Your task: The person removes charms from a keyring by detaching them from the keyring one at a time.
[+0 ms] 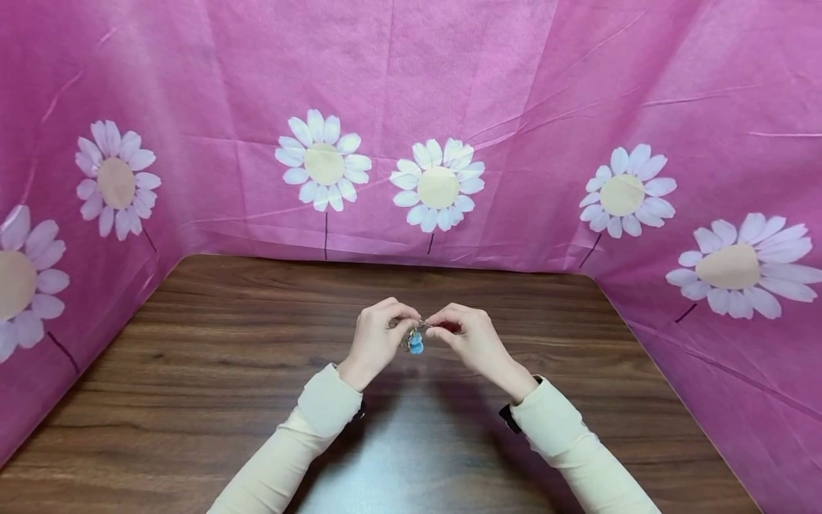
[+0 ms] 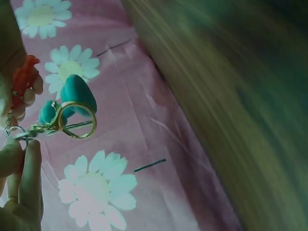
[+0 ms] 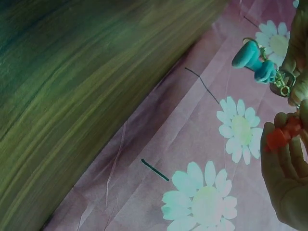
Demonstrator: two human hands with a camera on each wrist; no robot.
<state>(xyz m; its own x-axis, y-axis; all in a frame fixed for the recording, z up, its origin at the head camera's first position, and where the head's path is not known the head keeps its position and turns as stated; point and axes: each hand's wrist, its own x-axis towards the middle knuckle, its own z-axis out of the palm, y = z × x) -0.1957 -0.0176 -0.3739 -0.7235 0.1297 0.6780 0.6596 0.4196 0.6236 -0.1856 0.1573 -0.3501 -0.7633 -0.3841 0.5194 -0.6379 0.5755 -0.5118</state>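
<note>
My left hand [image 1: 377, 340] pinches a metal key ring [image 2: 20, 134] between thumb and fingers. From it hang a blue-green charm [image 2: 78, 95] and a gold-coloured ring [image 2: 95, 126]; in the head view the charm [image 1: 416, 343] dangles between both hands. My right hand [image 1: 473, 341] holds a small red figure-shaped charm [image 3: 284, 137], tucked against its fingers. A short chain [image 2: 8, 120] links that red charm to the key ring. Both hands are raised above the table, fingertips close together. The exact join of chain and ring is partly hidden by the fingers.
A brown wood-grain table [image 1: 193, 400] lies beneath the hands. Around its back and sides hangs a pink cloth [image 1: 244, 64] printed with white daisies. Dark bands [image 1: 510, 419] show at the sleeve cuffs.
</note>
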